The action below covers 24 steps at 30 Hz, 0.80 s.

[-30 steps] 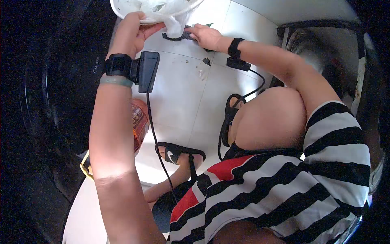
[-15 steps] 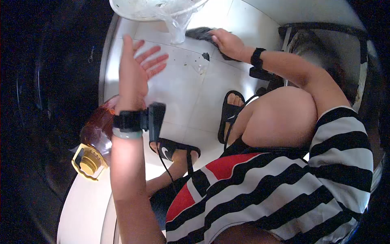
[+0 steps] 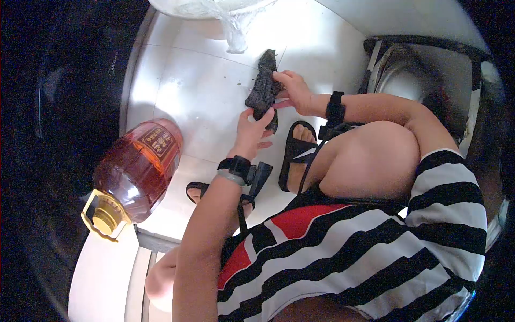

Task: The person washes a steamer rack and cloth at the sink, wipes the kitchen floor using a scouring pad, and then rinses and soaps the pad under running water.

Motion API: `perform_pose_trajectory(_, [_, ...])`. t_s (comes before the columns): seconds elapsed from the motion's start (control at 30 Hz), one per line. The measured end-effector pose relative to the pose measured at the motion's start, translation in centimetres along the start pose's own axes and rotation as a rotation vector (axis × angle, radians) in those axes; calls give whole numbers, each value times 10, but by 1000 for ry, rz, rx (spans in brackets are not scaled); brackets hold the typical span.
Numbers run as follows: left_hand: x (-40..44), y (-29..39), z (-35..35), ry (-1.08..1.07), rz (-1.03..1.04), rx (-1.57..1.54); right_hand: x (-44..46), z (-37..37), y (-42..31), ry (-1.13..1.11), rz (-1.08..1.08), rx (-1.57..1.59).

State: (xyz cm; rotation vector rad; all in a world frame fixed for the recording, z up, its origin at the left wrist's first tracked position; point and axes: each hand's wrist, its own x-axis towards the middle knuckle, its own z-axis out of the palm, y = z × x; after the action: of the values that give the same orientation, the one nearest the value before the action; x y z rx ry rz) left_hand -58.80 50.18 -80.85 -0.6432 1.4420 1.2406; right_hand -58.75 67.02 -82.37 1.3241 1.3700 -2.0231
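Observation:
Over the tiled floor I hold a dark grey, shaggy rag (image 3: 261,90) between both hands. My right hand (image 3: 296,92) grips its right side with thumb and fingers. Below it, my left hand (image 3: 250,135) pinches the rag's lower end between thumb and forefinger, the other fingers loosely bent. A dark flap hangs beside the left fingers. Small specks lie on the floor (image 3: 204,102) left of the rag.
A white bin (image 3: 188,12) with a clear plastic bag over its rim stands at the top. A large oil bottle (image 3: 140,166) with a yellow handled cap is at left, beside a black appliance (image 3: 80,70). A dark-framed metal item (image 3: 413,80) stands at right.
My left hand has come from the left, where it was open, and taken hold of the rag. My right hand has lifted the rag closer; the dark scrap on the floor no longer shows.

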Motion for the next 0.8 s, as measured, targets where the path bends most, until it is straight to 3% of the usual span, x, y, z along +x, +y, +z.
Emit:
perform_pose_trajectory(0.1, [44, -40, -3, -41, 70, -187, 8, -17, 7, 118, -50, -191])
perform_pose_trajectory(0.17, [47, -39, -2, -57, 129, -242, 19, -40, 12, 242, -161, -644])
perform_pose_trajectory(0.23, [31, -28, 6, 35, 435, 219, 23, -60, 12, 311, -170, -839])
perform_pose_trajectory(0.27, [28, -30, 14, 34, 434, 218, 18, -60, 8, 377, -175, -1024])
perform_pose_trajectory(0.3, [24, -32, 23, 40, 600, 410, 14, -62, -2, 261, -28, -1162])
perform_pose_trajectory(0.33, [22, -34, 30, 47, 766, 602, 15, -63, 2, 262, -28, -1163])
perform_pose_trajectory(0.4, [25, -43, 32, 28, 794, 675, 21, -66, 12, 572, -728, -1586])
perform_pose_trajectory(0.43, [29, -49, 31, 33, 747, 638, 24, -61, 5, 569, -734, -1587])
perform_pose_trajectory(0.5, [27, -54, 29, 39, 696, 600, 32, -39, -13, 84, -1016, -1205])
perform_pose_trajectory(0.6, [23, -53, 22, 43, 618, 569, 40, -16, -19, -55, -857, -1181])
perform_pose_trajectory(0.8, [28, -42, 9, 109, 604, 589, 51, -5, -25, -65, -940, -1519])
